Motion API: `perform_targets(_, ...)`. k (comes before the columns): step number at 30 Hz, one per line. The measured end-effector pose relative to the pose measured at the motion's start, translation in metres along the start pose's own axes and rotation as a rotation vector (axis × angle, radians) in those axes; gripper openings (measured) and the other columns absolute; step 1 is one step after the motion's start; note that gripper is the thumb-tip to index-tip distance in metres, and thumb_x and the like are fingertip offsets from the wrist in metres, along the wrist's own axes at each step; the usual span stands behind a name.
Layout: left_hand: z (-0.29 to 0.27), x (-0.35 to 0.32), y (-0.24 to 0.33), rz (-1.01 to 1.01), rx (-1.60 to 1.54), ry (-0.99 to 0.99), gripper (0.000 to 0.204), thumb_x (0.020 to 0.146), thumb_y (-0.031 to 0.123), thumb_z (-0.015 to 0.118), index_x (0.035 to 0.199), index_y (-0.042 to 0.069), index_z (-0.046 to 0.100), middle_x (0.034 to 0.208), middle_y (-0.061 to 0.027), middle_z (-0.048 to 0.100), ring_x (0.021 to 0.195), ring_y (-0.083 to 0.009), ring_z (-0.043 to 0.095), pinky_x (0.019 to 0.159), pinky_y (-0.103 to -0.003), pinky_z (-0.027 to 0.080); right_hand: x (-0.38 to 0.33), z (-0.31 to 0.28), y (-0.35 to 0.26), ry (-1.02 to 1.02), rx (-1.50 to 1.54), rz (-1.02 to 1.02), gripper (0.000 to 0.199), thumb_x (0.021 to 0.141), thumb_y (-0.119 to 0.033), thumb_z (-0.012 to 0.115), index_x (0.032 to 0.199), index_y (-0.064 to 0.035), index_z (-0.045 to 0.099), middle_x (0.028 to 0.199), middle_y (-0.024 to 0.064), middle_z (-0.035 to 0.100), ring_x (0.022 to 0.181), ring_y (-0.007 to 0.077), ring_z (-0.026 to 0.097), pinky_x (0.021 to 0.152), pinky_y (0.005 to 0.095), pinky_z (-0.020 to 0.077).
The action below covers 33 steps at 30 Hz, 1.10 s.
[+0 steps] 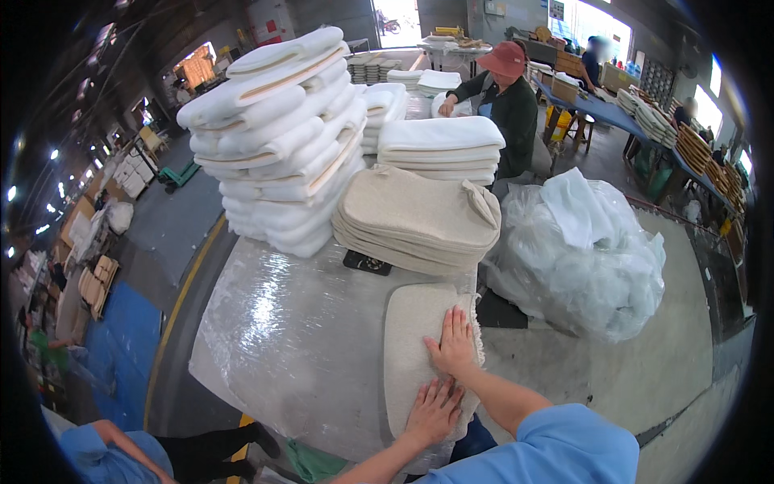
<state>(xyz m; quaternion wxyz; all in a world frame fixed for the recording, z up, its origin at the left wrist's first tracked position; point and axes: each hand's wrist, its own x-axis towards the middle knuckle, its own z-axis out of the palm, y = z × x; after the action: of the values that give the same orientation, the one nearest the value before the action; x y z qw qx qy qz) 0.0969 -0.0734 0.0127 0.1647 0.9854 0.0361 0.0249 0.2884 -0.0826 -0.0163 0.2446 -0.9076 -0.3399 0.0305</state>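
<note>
A beige fabric cushion cover [407, 347] lies flat near the right edge of the table, its long fringed side along that edge. My right hand [454, 345] rests palm down on it, fingers stretched out toward the far end. Closer to me, my left hand [433, 413] presses flat on the same piece, its fingers spread. Neither hand grips anything. Just beyond lies a stack of similar beige covers [411, 210], the top one with a folded corner at its right. A small dark flat object [367, 262] sticks out from under that stack.
Tall piles of white padding [274, 137] and a lower white stack [439, 145] stand farther back on the plastic-covered table [274, 323]. A large clear plastic bag [580, 250] bulges beside its right edge. A co-worker in a red cap [508, 113] handles white pieces beyond; another person's arm [121, 444] shows lower left.
</note>
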Motion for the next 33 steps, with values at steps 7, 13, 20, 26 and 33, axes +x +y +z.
perform_targets(7,-0.001,-0.037,0.013,-0.154,0.011,-0.053,0.058,0.101,0.047,0.053,0.156,0.030,0.046,0.161,-0.0124,0.043,0.149,-0.0399,0.038,0.122,-0.061,0.025,-0.007,-0.005,0.012,-0.077,0.055,-0.029,0.100,0.097,-0.056,0.058,0.161,0.0078,0.015,0.168,0.0312,0.016,0.157,0.0474,0.014,0.125,0.0600,0.0153)
perform_targets(13,-0.013,-0.069,0.038,-0.960,-0.062,0.482,0.069,0.088,0.037,0.075,0.139,-0.003,0.051,0.131,-0.0342,0.057,0.122,-0.0476,0.056,0.106,-0.059,0.043,0.044,-0.067,0.026,-0.314,0.023,-0.156,0.072,0.096,-0.056,0.059,0.145,-0.0040,0.051,0.156,0.0252,0.040,0.146,0.0426,0.037,0.121,0.0583,0.0255)
perform_targets(20,0.016,-0.066,0.021,-1.515,-1.701,0.870,0.064,0.096,0.038,0.066,0.143,-0.003,0.052,0.142,-0.0235,0.055,0.134,-0.0376,0.050,0.116,-0.050,0.037,0.170,-0.048,0.011,-0.454,-0.008,-0.311,0.054,0.101,-0.050,0.054,0.132,-0.0075,0.065,0.131,0.0215,0.067,0.124,0.0397,0.061,0.106,0.0507,0.0452)
perform_targets(26,0.006,-0.069,0.023,-0.997,-1.791,1.288,0.060,0.103,0.049,0.054,0.146,0.007,0.054,0.150,-0.0132,0.054,0.139,-0.0318,0.050,0.117,-0.048,0.038,0.183,-0.050,-0.016,-0.606,0.277,-0.075,0.063,0.104,-0.060,0.041,0.116,-0.0056,0.070,0.124,0.0227,0.070,0.117,0.0419,0.066,0.102,0.0519,0.0479)
perform_targets(33,-0.099,-0.078,0.024,-1.204,-0.910,1.767,0.039,0.108,0.032,0.044,0.114,0.001,0.067,0.111,-0.0108,0.068,0.102,-0.0236,0.063,0.094,-0.039,0.048,0.164,-0.082,-0.017,-0.389,1.019,-0.241,0.041,0.112,-0.039,0.043,0.104,-0.0037,0.063,0.105,0.0129,0.065,0.101,0.0243,0.061,0.096,0.0321,0.0460)
